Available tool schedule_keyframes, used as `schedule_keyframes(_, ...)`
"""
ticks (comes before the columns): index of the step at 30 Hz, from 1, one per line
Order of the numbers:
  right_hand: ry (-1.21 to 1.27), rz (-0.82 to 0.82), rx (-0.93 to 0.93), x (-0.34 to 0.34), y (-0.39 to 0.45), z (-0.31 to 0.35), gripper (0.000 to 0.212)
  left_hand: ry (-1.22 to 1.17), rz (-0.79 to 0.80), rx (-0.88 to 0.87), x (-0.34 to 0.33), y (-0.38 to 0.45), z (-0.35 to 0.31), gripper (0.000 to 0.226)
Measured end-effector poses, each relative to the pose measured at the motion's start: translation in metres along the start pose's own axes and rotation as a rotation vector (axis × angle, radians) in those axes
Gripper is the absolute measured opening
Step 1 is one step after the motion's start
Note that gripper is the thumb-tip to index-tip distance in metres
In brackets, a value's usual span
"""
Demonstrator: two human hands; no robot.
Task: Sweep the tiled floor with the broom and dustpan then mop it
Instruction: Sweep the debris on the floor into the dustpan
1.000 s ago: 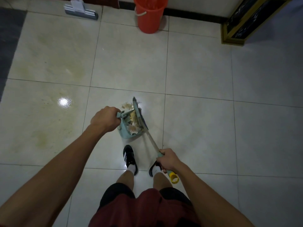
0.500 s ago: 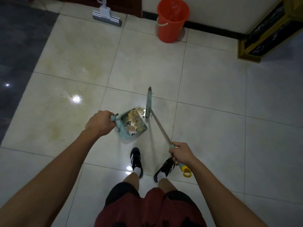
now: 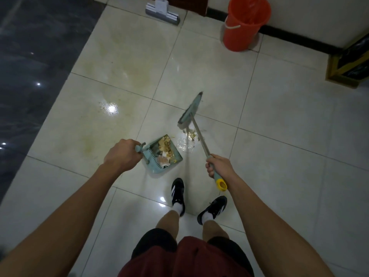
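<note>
Two hands busy, left hand [image 3: 121, 155] grips dustpan [image 3: 162, 154] handle — right hand [image 3: 218, 165] grips broom [image 3: 196, 124].

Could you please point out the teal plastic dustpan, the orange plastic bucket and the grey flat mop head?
teal plastic dustpan [image 3: 175, 154]: head view, on its right side wall.
orange plastic bucket [image 3: 242, 35]: head view, on its outer wall.
grey flat mop head [image 3: 162, 16]: head view, on its pad.

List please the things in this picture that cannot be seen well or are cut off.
Head view only:
- Mop: handle cut off by the top edge.
- Dustpan: its handle is covered by the left hand.
- Bucket: contents too dark to tell.
- Cabinet: cut off by the right edge.
- Debris: the pieces beside the broom, held by the right hand, are too small to tell.
</note>
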State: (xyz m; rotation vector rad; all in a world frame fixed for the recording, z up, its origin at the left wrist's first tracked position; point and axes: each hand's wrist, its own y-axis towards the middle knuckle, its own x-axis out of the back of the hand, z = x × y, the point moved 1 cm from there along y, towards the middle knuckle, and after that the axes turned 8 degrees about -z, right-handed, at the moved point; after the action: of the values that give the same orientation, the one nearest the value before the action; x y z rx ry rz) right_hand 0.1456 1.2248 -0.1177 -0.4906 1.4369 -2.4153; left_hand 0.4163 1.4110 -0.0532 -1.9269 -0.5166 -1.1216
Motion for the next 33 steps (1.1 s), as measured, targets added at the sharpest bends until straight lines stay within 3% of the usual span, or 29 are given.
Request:
schedule_keyframes(4,0.063,0.020,-0.050,-0.025,0.013,-0.002,0.034,-0.025,0.010,-0.001,0.002,0.009,0.011,0.006)
schedule_keyframes(6,0.033,0.041,-0.081,-0.031,0.018,-0.004,0.025,-0.024,0.014,-0.004,0.003,0.013,0.016,0.005)
schedule_keyframes(8,-0.099,0.035,-0.090,-0.032,0.022,-0.008,0.014,-0.016,0.011,-0.010,0.003,0.016,0.017,0.005)
schedule_keyframes(11,-0.372,-0.039,-0.037,-0.027,0.025,-0.021,0.019,-0.013,0.006,-0.023,0.001,0.015,0.016,0.005)
schedule_keyframes(17,-0.510,-0.088,-0.040,-0.005,0.011,-0.063,0.025,0.001,-0.013,-0.034,-0.006,0.005,0.011,0.005)
schedule_keyframes(21,-0.509,-0.098,-0.037,0.019,-0.002,-0.090,0.025,0.016,-0.029,-0.034,-0.014,-0.009,0.006,0.004)
schedule_keyframes(27,-0.280,-0.073,0.019,0.060,-0.022,-0.105,0.020,0.033,-0.049,-0.057,-0.027,-0.039,-0.009,0.008)
schedule_keyframes(33,-0.360,-0.164,0.234,0.094,-0.035,-0.116,0.022,0.040,-0.063,-0.076,-0.035,-0.057,-0.018,0.015)
